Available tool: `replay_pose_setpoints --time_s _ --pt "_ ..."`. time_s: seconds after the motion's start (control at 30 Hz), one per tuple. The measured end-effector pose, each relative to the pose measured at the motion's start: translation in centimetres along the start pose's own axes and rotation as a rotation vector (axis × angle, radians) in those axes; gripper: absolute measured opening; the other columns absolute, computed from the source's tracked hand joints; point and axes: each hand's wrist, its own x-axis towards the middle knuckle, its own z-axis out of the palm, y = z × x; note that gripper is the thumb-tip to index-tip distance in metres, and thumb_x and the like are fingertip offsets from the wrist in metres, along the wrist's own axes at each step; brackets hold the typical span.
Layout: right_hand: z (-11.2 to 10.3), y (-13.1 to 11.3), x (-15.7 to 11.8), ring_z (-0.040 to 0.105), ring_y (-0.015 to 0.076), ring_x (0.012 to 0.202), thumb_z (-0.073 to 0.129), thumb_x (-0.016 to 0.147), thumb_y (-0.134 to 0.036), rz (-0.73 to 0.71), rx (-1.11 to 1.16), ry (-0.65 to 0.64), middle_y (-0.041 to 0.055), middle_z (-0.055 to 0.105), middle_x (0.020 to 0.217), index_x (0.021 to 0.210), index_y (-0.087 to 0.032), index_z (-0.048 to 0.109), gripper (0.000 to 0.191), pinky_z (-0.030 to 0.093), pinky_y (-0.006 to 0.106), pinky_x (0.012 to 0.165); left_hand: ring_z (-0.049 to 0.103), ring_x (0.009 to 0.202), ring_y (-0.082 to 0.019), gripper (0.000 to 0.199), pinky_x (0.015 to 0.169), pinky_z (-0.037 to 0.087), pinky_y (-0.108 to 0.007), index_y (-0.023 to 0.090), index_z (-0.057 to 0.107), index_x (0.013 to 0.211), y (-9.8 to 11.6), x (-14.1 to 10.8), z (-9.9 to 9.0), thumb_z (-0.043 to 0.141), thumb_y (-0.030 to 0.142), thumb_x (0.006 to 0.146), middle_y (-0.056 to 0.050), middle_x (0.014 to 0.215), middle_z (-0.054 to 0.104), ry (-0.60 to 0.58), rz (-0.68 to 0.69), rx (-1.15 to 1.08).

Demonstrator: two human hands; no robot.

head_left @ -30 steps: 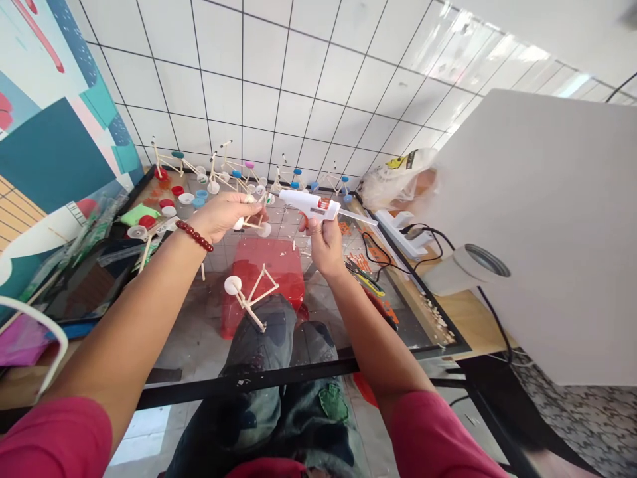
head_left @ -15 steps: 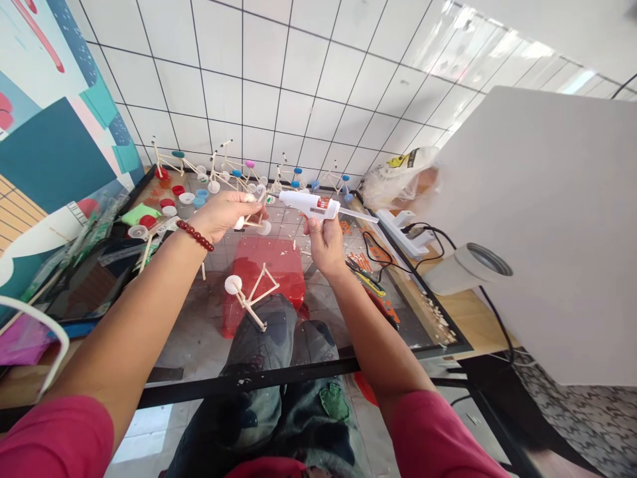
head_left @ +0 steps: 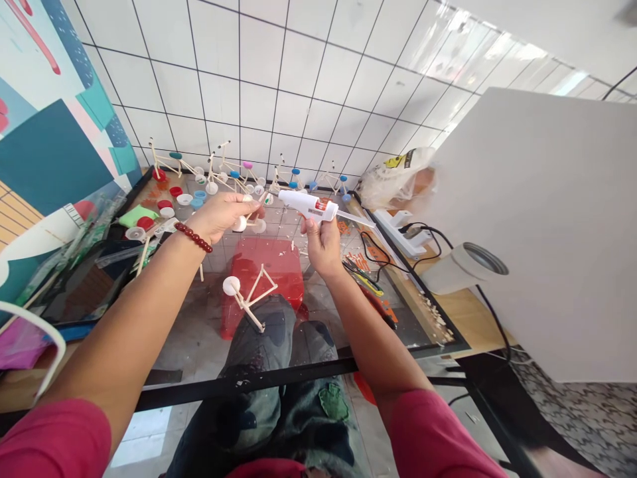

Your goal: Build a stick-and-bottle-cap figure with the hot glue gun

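My left hand [head_left: 223, 216], a bead bracelet at its wrist, pinches a small frame of thin wooden sticks [head_left: 253, 219] with white bottle caps [head_left: 239, 224] on it. The fingers hide part of this frame. My right hand [head_left: 323, 247] is wrapped round the handle of a white glue gun [head_left: 309, 205]. A clear glue stick [head_left: 356, 218] pokes out of the gun's back end. The gun's nozzle points left, close to the frame; whether they touch I cannot tell. Nearer to me, another stick frame with one white cap [head_left: 231, 286] lies on the glass table.
Several stick models with coloured caps [head_left: 247, 166] line the table's back edge. Loose caps [head_left: 184, 199] lie at the left, beside a dark tablet [head_left: 84, 282]. On the right are a yellow cutter [head_left: 371, 285], cables, a power strip [head_left: 404, 232] and a plastic bag [head_left: 398, 179].
The stick frame in my left hand has turned slightly near the nozzle. Both hands keep their hold, and the whole view has shifted a little.
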Motion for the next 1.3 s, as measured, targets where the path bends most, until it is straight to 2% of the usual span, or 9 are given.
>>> replay_pose_setpoints --time_s 0.1,0.2,0.27,0.33,0.4,0.53,0.77,0.97,1.3 --pt "0.2 0.3 -0.1 0.061 0.0183 0.07 0.039 0.099 -0.062 0.003 0.055 0.013 0.0024 0.066 0.079 0.118 -0.021 0.052 0.047 0.049 0.032 0.069 0.062 0.073 -0.023 0.025 0.069 0.045 -0.032 0.019 0.072 0.063 0.1 -0.2 0.0 0.078 0.04 0.074 -0.005 0.068 0.066 0.134 0.094 0.177" --pt "0.3 0.3 -0.2 0.063 0.0187 0.074 0.041 0.098 -0.063 0.017 0.064 0.014 0.0036 0.068 0.083 0.117 -0.021 0.051 0.048 0.048 0.032 0.068 0.061 0.103 -0.033 0.032 0.096 0.043 -0.042 0.021 0.06 0.052 0.3 -0.6 0.1 0.081 0.036 0.071 -0.007 0.076 0.066 0.289 0.337 0.428" --pt "0.3 0.2 -0.2 0.063 0.0182 0.074 0.041 0.097 -0.064 0.029 0.06 0.007 0.0046 0.07 0.087 0.117 -0.022 0.051 0.047 0.048 0.031 0.069 0.052 0.121 -0.037 0.027 0.114 0.027 -0.05 0.021 0.06 0.055 0.4 -1.0 0.3 0.078 0.03 0.073 -0.009 0.09 0.068 0.334 0.49 0.553" --pt "0.4 0.1 -0.3 0.062 0.0176 0.074 0.043 0.097 -0.063 0.037 0.067 0.004 0.0057 0.073 0.092 0.117 -0.022 0.052 0.047 0.049 0.031 0.069 0.047 0.127 -0.037 0.017 0.12 0.012 -0.056 0.023 0.066 0.063 0.4 -1.3 0.5 0.073 0.027 0.078 -0.009 0.099 0.068 0.34 0.578 0.645" --pt "0.4 0.1 -0.3 0.06 0.017 0.072 0.045 0.097 -0.062 0.032 0.086 0.004 0.0068 0.074 0.095 0.116 -0.021 0.053 0.046 0.049 0.031 0.069 0.045 0.129 -0.038 0.013 0.121 0.005 -0.061 0.024 0.071 0.069 0.4 -1.5 0.7 0.069 0.026 0.081 -0.01 0.102 0.068 0.325 0.624 0.706" --pt "0.5 0.3 -0.2 0.06 0.0169 0.073 0.046 0.096 -0.062 0.011 0.1 -0.003 0.007 0.074 0.096 0.115 -0.021 0.054 0.046 0.049 0.031 0.07 0.044 0.132 -0.039 0.013 0.12 0.001 -0.065 0.023 0.076 0.078 0.3 -1.6 0.9 0.065 0.025 0.085 -0.011 0.104 0.068 0.321 0.697 0.777" --pt "0.4 1.0 -0.1 0.059 0.0179 0.069 0.043 0.099 -0.062 -0.065 0.044 0.047 0.0022 0.065 0.079 0.118 -0.019 0.052 0.048 0.048 0.032 0.068 0.044 0.135 -0.037 0.018 0.122 -0.003 -0.065 0.024 0.076 0.088 0.1 -1.4 1.0 0.059 0.022 0.088 -0.01 0.109 0.07 0.348 0.695 0.998" --pt "0.2 1.0 0.1 0.055 0.0183 0.065 0.04 0.101 -0.059 -0.111 -0.036 0.067 0.0009 0.059 0.074 0.119 -0.019 0.052 0.046 0.047 0.033 0.066 0.047 0.134 -0.037 0.019 0.122 -0.002 -0.068 0.024 0.076 0.083 -0.2 -1.3 1.2 0.059 0.022 0.088 -0.009 0.104 0.071 0.364 0.735 1.0" --pt "0.0 1.3 0.1 0.058 0.0209 0.068 0.043 0.101 -0.053 -0.134 -0.115 0.02 0.0049 0.063 0.083 0.124 -0.02 0.052 0.041 0.048 0.034 0.066 0.046 0.134 -0.04 0.02 0.119 0.002 -0.073 0.023 0.077 0.082 -0.4 -1.2 1.0 0.06 0.026 0.09 -0.01 0.102 0.071 0.357 0.746 0.934"
